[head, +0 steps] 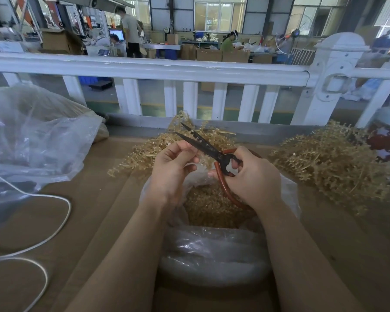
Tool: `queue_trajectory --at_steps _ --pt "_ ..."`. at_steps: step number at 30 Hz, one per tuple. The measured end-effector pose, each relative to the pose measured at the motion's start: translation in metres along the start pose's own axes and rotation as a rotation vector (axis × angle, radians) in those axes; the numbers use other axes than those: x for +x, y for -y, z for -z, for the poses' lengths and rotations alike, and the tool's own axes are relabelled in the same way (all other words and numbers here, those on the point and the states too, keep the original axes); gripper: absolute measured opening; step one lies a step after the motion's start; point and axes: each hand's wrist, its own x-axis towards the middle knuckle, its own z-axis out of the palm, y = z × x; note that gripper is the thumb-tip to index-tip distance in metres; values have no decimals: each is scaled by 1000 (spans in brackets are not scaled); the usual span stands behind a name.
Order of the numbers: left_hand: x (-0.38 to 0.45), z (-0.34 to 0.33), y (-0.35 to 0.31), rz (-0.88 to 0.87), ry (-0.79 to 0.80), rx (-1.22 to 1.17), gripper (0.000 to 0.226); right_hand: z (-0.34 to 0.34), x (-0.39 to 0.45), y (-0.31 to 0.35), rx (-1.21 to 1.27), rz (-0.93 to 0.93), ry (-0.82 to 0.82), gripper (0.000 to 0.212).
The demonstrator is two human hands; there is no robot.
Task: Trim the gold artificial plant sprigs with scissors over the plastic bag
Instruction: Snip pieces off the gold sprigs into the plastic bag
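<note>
A brown cardboard-covered table (104,221) runs up to a white railing (144,68) at its far edge, with a workshop of boxes and workers beyond. Gold sprigs lie in two heaps, one at the far middle (144,152) and one toward the far right (329,167). A clear plastic bag (212,251) at the near edge holds gold trimmings. Above it, the right hand (250,176) grips the red-handled scissors (212,152), blades parted and pointing away. The left hand (171,167) has curled fingers pinched beside the blades; what they hold cannot be made out. A white cable (54,221) loops at the left.
</note>
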Motion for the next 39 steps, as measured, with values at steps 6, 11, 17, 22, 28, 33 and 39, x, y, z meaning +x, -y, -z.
queue_trajectory --at_steps 6,11,17,22,28,33,39 --pt "3 3 4 6 8 -2 15 1 0 2 13 7 2 47" --pt "4 4 5 4 40 -8 16 2 1 2 46 2 21 52" --pt "3 5 4 8 62 -48 11 -2 3 -1 50 -10 61 67" --pt "4 4 3 16 68 -58 13 -4 3 -3 60 -13 76 78" --pt "3 4 4 -1 72 -29 13 -5 2 -3 80 -6 62 66" --pt "3 2 2 -18 20 -28 16 -3 1 -3 103 -4 58 64" --pt "2 2 5 -86 -25 75 8 -2 1 -3 95 4 79 51"
